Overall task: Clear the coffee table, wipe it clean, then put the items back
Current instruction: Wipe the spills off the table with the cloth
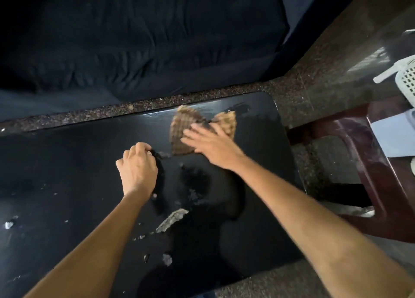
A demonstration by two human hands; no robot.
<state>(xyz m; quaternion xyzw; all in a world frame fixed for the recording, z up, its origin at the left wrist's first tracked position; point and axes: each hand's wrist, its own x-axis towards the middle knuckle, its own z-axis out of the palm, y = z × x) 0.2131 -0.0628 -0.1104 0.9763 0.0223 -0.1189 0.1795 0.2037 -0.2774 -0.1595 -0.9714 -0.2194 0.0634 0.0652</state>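
On table (67, 163), cloth (182, 131) under right hand (213, 145)

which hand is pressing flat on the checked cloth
The right hand: its fingers lie spread flat on the checked cloth near the table's far edge. The left hand is curled into a fist beside it, off the cloth.

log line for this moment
phase: wiping | right hand: flat on checked cloth | left hand: fisted on black table

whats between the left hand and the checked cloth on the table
In the head view, only a short stretch of bare black table separates the left hand from the checked cloth. The right hand presses flat on that cloth.
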